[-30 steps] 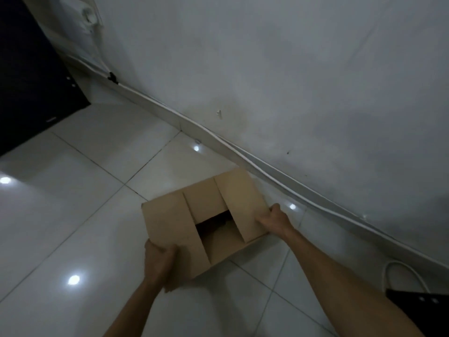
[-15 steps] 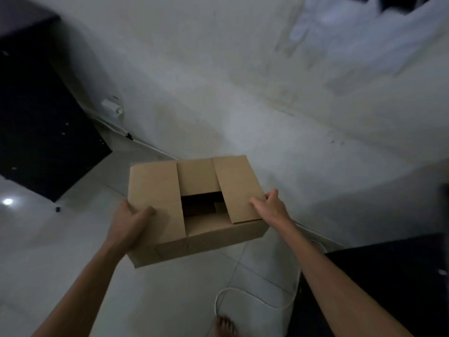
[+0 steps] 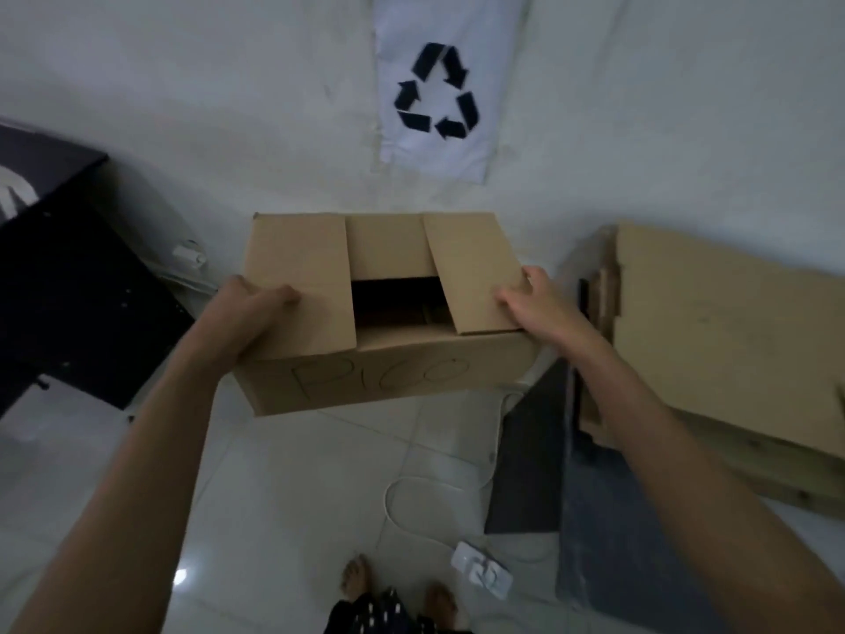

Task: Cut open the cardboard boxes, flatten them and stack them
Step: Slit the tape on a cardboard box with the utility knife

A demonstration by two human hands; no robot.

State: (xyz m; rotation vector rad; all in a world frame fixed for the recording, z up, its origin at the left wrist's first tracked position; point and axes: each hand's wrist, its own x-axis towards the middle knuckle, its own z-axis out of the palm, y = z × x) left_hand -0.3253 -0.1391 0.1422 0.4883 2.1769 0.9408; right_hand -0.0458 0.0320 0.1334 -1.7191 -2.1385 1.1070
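Box (image 3: 388, 372) is off the floor (image 3: 283, 496), held mid-frame in front of the wall (image 3: 183, 107), near face toward the camera with "PICO" handwritten on it.

Left hand (image 3: 249, 308) grips the box's left edge, thumb on top of the left flap. Right hand (image 3: 542, 308) grips the right edge, fingers curled over the right flap. Both are closed on the box; how the fingers underneath lie is hidden.

Top flaps: left and right ones folded in but not meeting, so there is a dark gap in the middle. Right flap sits skewed, its near corner slightly lifted.

Clearance:
- Right: flat cardboard (image 3: 731, 340) lies on a dark surface (image 3: 603, 519), its near-left edge just beside the right hand. Tight.
- Left: dark cabinet (image 3: 77, 304) near the left hand, with a gap between them.
- Far side: the box's back edge looks close to the wall; cannot tell whether it touches.
- Below: open tiled floor, but a white cable (image 3: 402, 501) loops across it to a white plug block (image 3: 481, 573), just beside a bare foot (image 3: 441, 601).

Recycling sign (image 3: 434, 98) on the wall above the box.
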